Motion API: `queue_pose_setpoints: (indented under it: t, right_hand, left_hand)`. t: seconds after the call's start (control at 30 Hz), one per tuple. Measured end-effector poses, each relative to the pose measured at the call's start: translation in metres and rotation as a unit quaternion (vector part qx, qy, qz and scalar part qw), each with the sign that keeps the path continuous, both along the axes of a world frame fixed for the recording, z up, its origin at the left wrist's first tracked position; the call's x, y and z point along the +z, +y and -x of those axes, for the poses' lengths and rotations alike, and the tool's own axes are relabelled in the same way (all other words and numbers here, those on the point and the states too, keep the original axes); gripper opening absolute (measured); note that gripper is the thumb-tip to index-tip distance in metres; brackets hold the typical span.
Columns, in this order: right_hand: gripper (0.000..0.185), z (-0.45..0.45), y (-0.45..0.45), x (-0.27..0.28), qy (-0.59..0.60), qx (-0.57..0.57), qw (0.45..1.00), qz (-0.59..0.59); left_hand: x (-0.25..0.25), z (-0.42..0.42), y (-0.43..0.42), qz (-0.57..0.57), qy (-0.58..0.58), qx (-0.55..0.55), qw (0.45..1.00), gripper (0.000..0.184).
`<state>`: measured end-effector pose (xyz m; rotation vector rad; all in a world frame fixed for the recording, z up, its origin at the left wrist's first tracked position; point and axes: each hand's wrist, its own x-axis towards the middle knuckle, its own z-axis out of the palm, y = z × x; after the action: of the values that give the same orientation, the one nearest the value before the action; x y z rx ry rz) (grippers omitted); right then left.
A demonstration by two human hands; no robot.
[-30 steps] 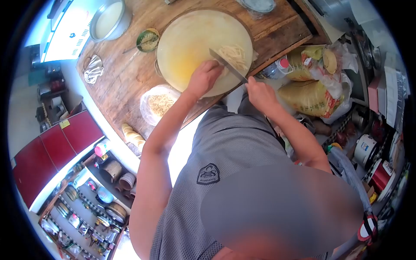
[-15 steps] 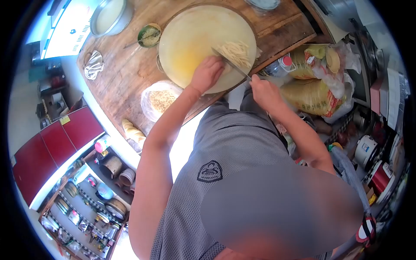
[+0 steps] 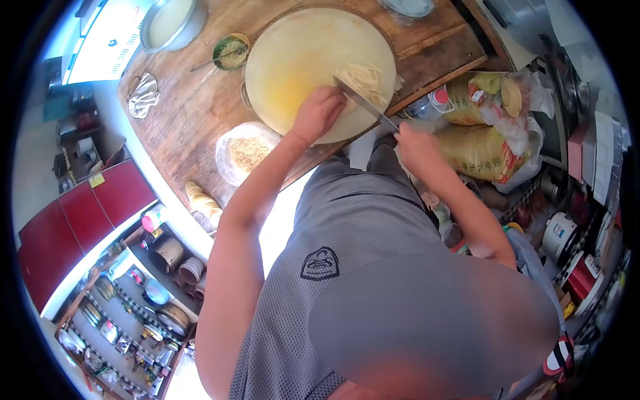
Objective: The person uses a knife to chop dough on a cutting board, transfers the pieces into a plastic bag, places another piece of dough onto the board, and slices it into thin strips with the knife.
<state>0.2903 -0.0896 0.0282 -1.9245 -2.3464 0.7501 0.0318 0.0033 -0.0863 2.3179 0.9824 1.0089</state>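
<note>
My right hand [image 3: 415, 145] is wrapped round the handle of a kitchen knife [image 3: 365, 104]. The blade slants over a round, pale cutting board [image 3: 287, 50], its tip pointing up and left. Beside the blade, my left hand [image 3: 320, 112] rests on the board, fingers bent and held together. Whatever lies beneath those fingers is hidden. A heap of thin, pale yellow strips [image 3: 363, 81] lies on the board's right part, on the far side of the blade. A yellow wet-looking patch marks the board's middle.
The wooden table [image 3: 183, 103] also bears a metal pot [image 3: 179, 37], a small green bowl [image 3: 231, 53], a white cloth [image 3: 143, 97], a clear bag of crumbly food [image 3: 248, 153] and a long roll [image 3: 202, 201]. Yellow sacks [image 3: 475, 152] stand right of the table edge.
The right hand and knife have shifted slightly right and toward my body. The left hand stays in nearly the same place, and the strips look much the same.
</note>
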Motion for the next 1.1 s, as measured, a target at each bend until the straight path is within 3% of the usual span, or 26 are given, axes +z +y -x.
queue_pose_setpoints:
  t: [0.13, 0.2, 0.4, 0.57, 0.8, 0.93, 1.1]
  right_hand:
    - [0.014, 0.014, -0.001, -0.01, -0.026, -0.031, 0.998, 0.043]
    - [0.016, 0.018, 0.009, -0.031, -0.006, -0.021, 1.0, 0.001]
    - [0.018, 0.007, -0.002, 0.009, 0.001, -0.012, 1.0, 0.025]
    - [0.017, 0.016, 0.01, -0.036, 0.003, -0.016, 1.0, -0.005]
    - [0.017, 0.015, -0.003, 0.004, -0.009, -0.025, 0.999, 0.039]
    - [0.017, 0.022, 0.004, -0.035, 0.003, -0.032, 0.999, -0.007]
    - [0.019, 0.022, 0.005, -0.027, 0.026, -0.033, 0.999, -0.008]
  left_hand:
    - [-0.001, 0.0, -0.003, 0.003, -0.005, 0.001, 1.0, 0.018]
    - [0.0, 0.001, 0.003, -0.002, 0.001, 0.0, 1.0, 0.018]
    - [0.0, 0.0, -0.002, -0.001, -0.006, 0.011, 1.0, 0.017]
    - [0.004, 0.0, -0.001, 0.004, -0.006, 0.006, 1.0, 0.015]
    - [0.0, -0.001, -0.003, -0.005, -0.021, 0.011, 1.0, 0.016]
    - [0.002, 0.0, 0.0, 0.004, -0.014, 0.007, 1.0, 0.017]
    - [0.002, 0.003, -0.005, 0.025, -0.005, 0.003, 1.0, 0.016]
